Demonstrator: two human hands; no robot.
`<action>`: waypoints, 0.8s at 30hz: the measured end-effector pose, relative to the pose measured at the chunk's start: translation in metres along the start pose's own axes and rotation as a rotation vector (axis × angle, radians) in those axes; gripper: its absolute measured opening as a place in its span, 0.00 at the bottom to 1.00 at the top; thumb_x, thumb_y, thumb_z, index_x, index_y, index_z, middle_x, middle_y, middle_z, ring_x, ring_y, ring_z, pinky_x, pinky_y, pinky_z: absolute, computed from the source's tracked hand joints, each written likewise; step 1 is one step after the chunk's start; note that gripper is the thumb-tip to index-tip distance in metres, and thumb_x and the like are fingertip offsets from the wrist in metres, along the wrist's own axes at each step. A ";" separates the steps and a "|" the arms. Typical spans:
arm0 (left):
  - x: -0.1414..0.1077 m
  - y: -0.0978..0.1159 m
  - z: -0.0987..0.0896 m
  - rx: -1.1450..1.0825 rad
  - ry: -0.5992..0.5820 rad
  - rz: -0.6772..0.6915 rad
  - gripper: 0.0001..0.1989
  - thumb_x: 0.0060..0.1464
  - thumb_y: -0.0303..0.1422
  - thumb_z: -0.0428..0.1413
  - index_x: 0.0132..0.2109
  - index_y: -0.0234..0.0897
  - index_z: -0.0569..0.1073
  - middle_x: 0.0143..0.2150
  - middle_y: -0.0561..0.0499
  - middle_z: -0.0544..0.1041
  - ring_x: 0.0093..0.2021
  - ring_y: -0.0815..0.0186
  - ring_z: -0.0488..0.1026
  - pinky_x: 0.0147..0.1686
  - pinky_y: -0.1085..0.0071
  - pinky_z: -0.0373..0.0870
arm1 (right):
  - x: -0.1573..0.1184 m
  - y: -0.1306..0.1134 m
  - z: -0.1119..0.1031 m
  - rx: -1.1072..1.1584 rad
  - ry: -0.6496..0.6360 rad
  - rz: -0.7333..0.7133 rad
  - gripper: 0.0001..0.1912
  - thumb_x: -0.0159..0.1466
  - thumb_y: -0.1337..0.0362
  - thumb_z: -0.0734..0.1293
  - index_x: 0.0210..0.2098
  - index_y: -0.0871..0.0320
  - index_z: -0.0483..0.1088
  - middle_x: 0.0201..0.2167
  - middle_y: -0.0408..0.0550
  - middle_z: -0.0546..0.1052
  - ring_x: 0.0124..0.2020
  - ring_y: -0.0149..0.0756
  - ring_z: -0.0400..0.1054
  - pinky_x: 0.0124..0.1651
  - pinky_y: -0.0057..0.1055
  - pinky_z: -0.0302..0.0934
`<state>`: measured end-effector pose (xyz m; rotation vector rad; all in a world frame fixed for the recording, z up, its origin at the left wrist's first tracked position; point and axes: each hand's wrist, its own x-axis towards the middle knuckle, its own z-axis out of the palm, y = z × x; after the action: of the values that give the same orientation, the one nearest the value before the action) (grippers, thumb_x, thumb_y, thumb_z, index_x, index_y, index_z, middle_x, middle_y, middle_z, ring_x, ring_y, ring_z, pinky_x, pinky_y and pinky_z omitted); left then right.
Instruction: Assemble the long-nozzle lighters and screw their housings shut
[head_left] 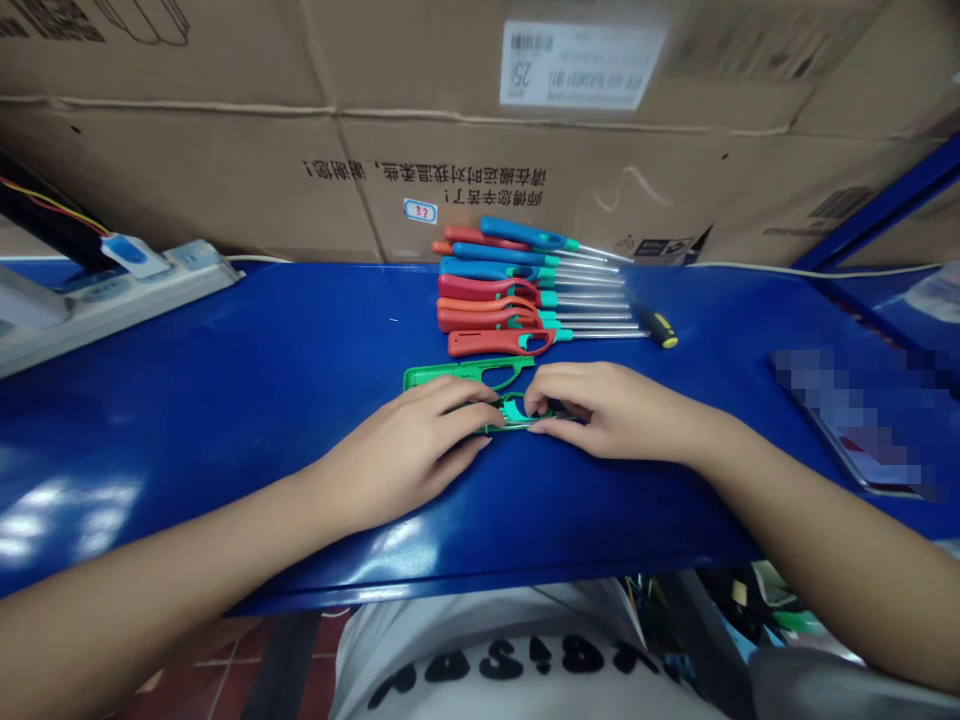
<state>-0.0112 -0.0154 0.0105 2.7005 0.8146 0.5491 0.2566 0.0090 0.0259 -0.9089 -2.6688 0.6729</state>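
Between my hands lies an opened green gas lighter (514,408), with a teal trigger piece and a thin metal part showing. My left hand (416,445) covers its handle end, fingers curled down over it and holding it to the table. At its other end my right hand (600,408) is closed in a pinch, thumb and fingers at the trigger area and the metal part. The fingers hide most of the inner parts. Just beyond the left fingers a loose green shell half (442,373) rests on the table, its trigger loop toward the right.
Several red, orange and blue gas lighters (495,316) lie stacked behind, metal tubes pointing right. A black and yellow screwdriver (661,330) touches their tips. A power strip (112,300) is at left, a phone-like device (855,430) at right. Cardboard boxes (225,170) wall off the blue table's (225,420) back.
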 end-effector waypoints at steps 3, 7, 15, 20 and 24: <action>-0.001 -0.004 0.005 -0.048 -0.012 0.023 0.13 0.70 0.27 0.49 0.57 0.38 0.73 0.57 0.45 0.74 0.58 0.61 0.71 0.58 0.62 0.70 | 0.002 0.002 0.002 0.038 0.025 0.019 0.04 0.67 0.65 0.70 0.39 0.57 0.71 0.36 0.42 0.76 0.31 0.28 0.63 0.34 0.26 0.55; 0.000 -0.006 0.006 -0.089 0.011 0.023 0.14 0.70 0.26 0.49 0.57 0.38 0.73 0.56 0.45 0.75 0.58 0.61 0.71 0.58 0.62 0.71 | 0.004 0.003 0.002 0.089 0.054 0.001 0.01 0.67 0.69 0.69 0.38 0.58 0.72 0.34 0.42 0.76 0.31 0.29 0.65 0.35 0.26 0.56; 0.002 -0.006 0.006 -0.106 0.016 0.021 0.14 0.69 0.25 0.49 0.56 0.38 0.74 0.55 0.44 0.75 0.57 0.60 0.71 0.57 0.61 0.71 | 0.003 -0.002 0.002 0.015 0.049 0.014 0.03 0.67 0.72 0.67 0.38 0.59 0.72 0.36 0.46 0.77 0.35 0.32 0.69 0.38 0.28 0.58; 0.002 -0.005 0.006 -0.105 0.016 0.005 0.14 0.69 0.25 0.50 0.56 0.38 0.74 0.55 0.44 0.75 0.57 0.60 0.71 0.57 0.61 0.71 | 0.003 -0.001 0.003 0.060 0.101 0.039 0.04 0.65 0.74 0.68 0.37 0.60 0.73 0.32 0.44 0.76 0.30 0.29 0.65 0.34 0.26 0.57; 0.003 -0.005 0.005 -0.094 0.017 -0.002 0.13 0.69 0.25 0.50 0.56 0.38 0.74 0.55 0.44 0.75 0.57 0.60 0.72 0.57 0.60 0.71 | 0.001 0.000 0.002 0.120 0.073 0.045 0.07 0.64 0.77 0.67 0.37 0.60 0.74 0.33 0.43 0.76 0.29 0.28 0.64 0.33 0.25 0.57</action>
<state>-0.0093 -0.0106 0.0045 2.6130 0.7759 0.5954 0.2546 0.0089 0.0244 -0.9447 -2.5212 0.7850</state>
